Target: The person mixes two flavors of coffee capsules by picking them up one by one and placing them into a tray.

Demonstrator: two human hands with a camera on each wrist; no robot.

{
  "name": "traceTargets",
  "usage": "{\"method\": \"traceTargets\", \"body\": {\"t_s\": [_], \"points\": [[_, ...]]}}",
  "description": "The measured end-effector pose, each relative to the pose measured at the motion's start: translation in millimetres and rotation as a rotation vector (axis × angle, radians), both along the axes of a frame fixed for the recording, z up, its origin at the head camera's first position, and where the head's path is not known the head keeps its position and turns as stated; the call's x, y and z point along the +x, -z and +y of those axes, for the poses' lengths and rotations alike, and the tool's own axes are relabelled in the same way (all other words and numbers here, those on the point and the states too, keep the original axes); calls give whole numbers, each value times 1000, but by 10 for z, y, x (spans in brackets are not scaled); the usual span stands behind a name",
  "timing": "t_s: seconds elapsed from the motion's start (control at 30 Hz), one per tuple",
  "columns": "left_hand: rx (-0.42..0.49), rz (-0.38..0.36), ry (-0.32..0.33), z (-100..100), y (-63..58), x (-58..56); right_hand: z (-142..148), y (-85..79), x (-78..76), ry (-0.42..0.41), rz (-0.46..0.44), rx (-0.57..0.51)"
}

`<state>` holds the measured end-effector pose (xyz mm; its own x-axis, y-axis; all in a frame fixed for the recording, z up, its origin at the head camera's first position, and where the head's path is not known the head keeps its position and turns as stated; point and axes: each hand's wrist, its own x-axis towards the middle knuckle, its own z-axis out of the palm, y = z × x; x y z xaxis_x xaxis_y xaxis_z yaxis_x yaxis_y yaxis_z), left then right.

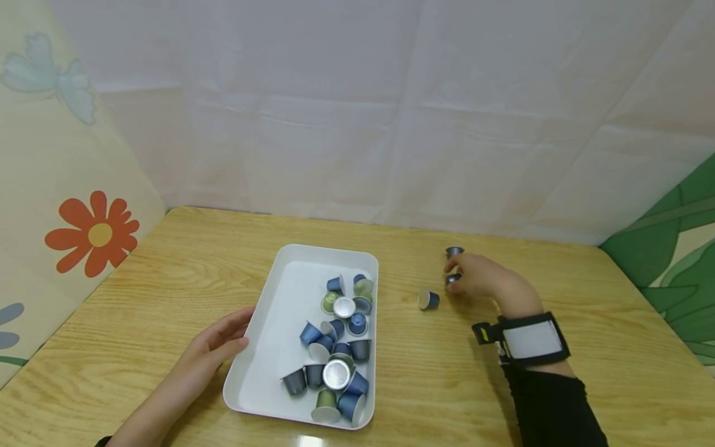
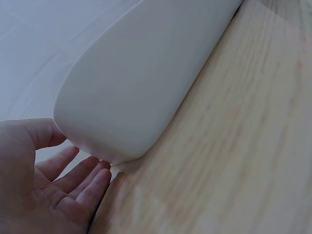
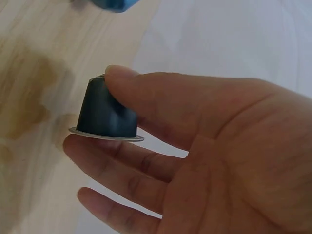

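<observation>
Between thumb and fingers, my right hand pinches a dark coffee capsule, bluish in the right wrist view, its rim against the fingers and the thumb on its side. Just beyond that hand a dark capsule stands on the table. A blue capsule lies on its side to the left, pale lid facing left. My left hand touches the left edge of a white tray, fingers loosely bent along its outer wall. Inside the tray, several blue, green and dark capsules lie mostly along the right side.
The wooden table meets a hanging white cloth at the back. A panel with a red flower borders the left, and a green leaf-patterned panel borders the right.
</observation>
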<state>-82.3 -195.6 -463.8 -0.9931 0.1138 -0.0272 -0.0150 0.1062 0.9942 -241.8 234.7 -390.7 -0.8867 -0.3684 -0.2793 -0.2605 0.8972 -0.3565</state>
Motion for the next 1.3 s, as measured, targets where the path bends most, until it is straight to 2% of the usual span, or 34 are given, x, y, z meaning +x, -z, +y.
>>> {"method": "traceTargets", "body": {"t_s": [0.27, 0.4, 0.87, 1.3], "points": [[0, -8, 1, -3, 2, -1, -124, -124, 80, -21, 36, 7], [-5, -10, -4, -5, 3, 0, -217, -190, 120, -14, 12, 26], [-2, 2, 6, -8, 12, -5, -536, -287, 243, -31, 33, 40], [-10, 8, 12, -10, 4, -6, -825, -355, 427, -102, 156, 21]]}}
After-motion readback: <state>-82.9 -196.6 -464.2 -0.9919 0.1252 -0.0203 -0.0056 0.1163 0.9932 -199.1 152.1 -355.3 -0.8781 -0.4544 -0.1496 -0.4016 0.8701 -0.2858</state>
